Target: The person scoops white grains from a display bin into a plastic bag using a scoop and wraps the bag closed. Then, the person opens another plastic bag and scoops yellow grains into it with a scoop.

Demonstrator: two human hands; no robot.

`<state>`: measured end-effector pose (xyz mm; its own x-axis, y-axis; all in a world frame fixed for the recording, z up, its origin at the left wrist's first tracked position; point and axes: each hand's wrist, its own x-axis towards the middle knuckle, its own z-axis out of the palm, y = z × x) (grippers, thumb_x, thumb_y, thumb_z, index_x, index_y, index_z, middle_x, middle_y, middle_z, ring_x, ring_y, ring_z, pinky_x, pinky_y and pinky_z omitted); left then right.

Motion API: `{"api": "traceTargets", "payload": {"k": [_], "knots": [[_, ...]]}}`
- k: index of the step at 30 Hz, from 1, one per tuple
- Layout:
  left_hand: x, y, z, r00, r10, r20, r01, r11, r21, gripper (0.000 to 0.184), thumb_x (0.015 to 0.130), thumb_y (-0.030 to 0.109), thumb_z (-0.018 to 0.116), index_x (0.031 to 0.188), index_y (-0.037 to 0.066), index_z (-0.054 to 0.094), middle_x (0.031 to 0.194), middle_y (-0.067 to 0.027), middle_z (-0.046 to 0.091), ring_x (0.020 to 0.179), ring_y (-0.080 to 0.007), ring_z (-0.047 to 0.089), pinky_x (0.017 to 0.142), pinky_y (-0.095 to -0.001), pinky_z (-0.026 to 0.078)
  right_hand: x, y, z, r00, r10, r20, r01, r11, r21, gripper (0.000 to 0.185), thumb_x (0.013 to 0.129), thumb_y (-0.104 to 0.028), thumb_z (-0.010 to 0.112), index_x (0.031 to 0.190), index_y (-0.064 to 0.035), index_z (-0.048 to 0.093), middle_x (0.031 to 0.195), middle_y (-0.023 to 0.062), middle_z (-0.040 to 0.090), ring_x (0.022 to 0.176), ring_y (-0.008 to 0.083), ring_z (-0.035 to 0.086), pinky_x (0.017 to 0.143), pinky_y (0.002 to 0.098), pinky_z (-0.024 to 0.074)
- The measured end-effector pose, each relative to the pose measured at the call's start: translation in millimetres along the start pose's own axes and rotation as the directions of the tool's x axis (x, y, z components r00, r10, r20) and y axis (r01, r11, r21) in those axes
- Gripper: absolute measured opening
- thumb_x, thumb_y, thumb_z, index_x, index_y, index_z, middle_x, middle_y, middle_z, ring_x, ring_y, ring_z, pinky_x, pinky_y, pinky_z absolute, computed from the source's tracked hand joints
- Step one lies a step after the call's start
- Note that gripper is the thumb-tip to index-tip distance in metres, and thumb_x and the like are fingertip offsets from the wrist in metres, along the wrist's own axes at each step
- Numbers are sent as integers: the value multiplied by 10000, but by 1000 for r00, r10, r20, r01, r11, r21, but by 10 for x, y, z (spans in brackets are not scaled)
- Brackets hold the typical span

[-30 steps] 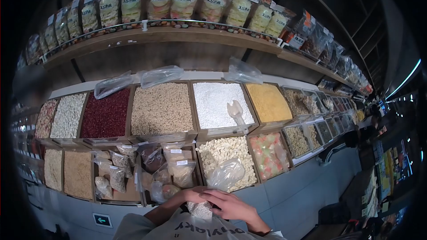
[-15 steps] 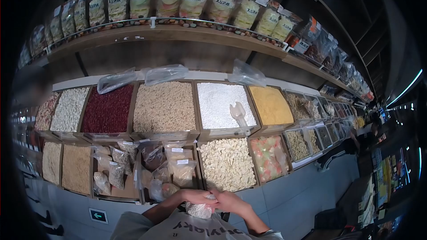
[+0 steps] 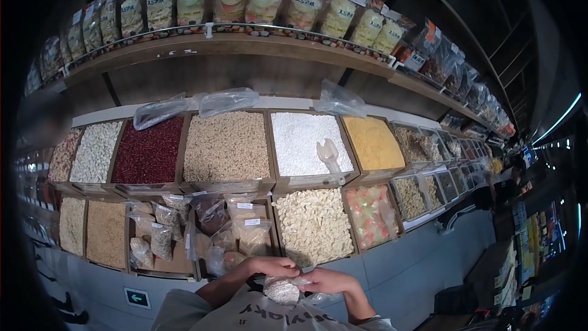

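Note:
Close to my chest, a clear plastic bag of white grains point(image 3: 282, 292) hangs between my two hands. My left hand point(image 3: 273, 266) is closed on the upper part of the bag, fingers bent toward the middle. On the other side, my right hand point(image 3: 328, 281) pinches the gathered plastic near the bag's neck. Some loose plastic shows below the right hand. Just beyond the hands lies a bin of pale, flat flakes or slices point(image 3: 313, 225). Exactly how the fingertips grip the neck is hard to make out.
Beyond stand bins of white grains point(image 3: 300, 138) with a scoop point(image 3: 329, 157), dark red beans point(image 3: 150, 153) and yellow grain point(image 3: 372, 144). Filled bags point(image 3: 252, 233) lie in a lower bin. A shelf point(image 3: 245, 47) of packets runs above. Another person point(image 3: 46, 116) is at far left.
My hands have moved apart slightly, the right one shifting right and down. The bag of white grains has tilted and moved a little right, and more loose plastic now shows.

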<state>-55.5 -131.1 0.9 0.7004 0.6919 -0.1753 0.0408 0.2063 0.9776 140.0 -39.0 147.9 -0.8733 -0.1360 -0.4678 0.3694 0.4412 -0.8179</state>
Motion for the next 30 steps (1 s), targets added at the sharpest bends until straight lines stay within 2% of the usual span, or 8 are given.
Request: {"api": "traceTargets", "payload": {"k": [2, 5, 7, 10, 20, 22, 23, 30], "knots": [[-14, -202, -20, 999, 5, -41, -10, 994, -112, 582, 966, 464, 583, 1303, -10, 566, 1143, -87, 643, 1038, -123, 556, 870, -284, 453, -39, 2, -22, 1000, 12, 16, -12, 1000, 17, 252, 1003, -233, 566, 1086, -3, 628, 847, 104, 671, 733, 181, 597, 718, 323, 486], [-199, 9, 108, 996, 2, -93, -32, 946, -324, 515, 969, 211, 605, 1428, 36, 448, 1289, -84, 579, 1142, -170, 545, 1004, -302, 413, -95, -50, -47, 994, -105, -39, 110, 980, 166, 247, 1012, -231, 558, 1093, -8, 627, 850, 71, 668, 742, 158, 582, 709, 316, 481], [-225, -75, 270, 957, -241, -163, 13, 594, -804, 612, 937, 109, 620, 1490, 78, 360, 1333, -92, 563, 1177, -188, 565, 1025, -333, 434, -98, -41, -34, 987, -134, -93, 152, 962, 226, 228, 1011, -214, 565, 1073, -7, 637, 828, 45, 657, 739, 117, 561, 686, 276, 467], [-208, -65, 364, 977, -128, -169, -106, 396, -912, 651, 925, 73, 618, 1506, 90, 325, 1346, -96, 554, 1213, -200, 563, 1031, -352, 455, -65, 119, 2, 998, 9, -66, 23, 879, 477, 198, 1000, -180, 585, 1043, 0, 655, 810, 20, 647, 715, 88, 551, 662, 242, 461], [-356, 558, 330, 858, -159, -489, -394, 409, -823, 604, 866, 24, 649, 1424, 62, 420, 1259, -75, 598, 1134, -188, 603, 967, -353, 498, 29, 531, 85, 850, 117, -514, 323, 656, 682, 127, 877, -27, 660, 1001, -21, 633, 870, -8, 662, 757, 73, 603, 669, 247, 485], [-286, 448, 220, 833, 41, -551, -521, 391, -759, 606, 854, 8, 650, 1416, 67, 431, 1252, -75, 598, 1138, -199, 601, 964, -364, 501, 163, 647, 170, 812, 177, -556, 334, 640, 692, 121, 887, -34, 636, 1008, -33, 624, 939, -9, 650, 861, 68, 599, 751, 239, 480], [-260, 414, 209, 814, 35, -580, -549, 372, -748, 581, 869, 13, 637, 1412, 72, 439, 1254, -78, 599, 1144, -206, 600, 965, -370, 503, 216, 742, 218, 818, 193, -542, 304, 656, 691, 196, 896, -55, 639, 1090, -25, 636, 1027, 10, 662, 965, 94, 604, 848, 256, 481], [-129, 571, 308, 741, -74, -667, -650, 169, -741, 440, 959, 80, 564, 1389, 88, 470, 1303, -93, 578, 1220, -227, 565, 1001, -416, 485, 512, 769, 479, 703, 256, -663, 369, 666, 648, 379, 911, -99, 647, 1279, -22, 598, 1146, 37, 669, 1033, 120, 613, 888, 295, 504]]}}
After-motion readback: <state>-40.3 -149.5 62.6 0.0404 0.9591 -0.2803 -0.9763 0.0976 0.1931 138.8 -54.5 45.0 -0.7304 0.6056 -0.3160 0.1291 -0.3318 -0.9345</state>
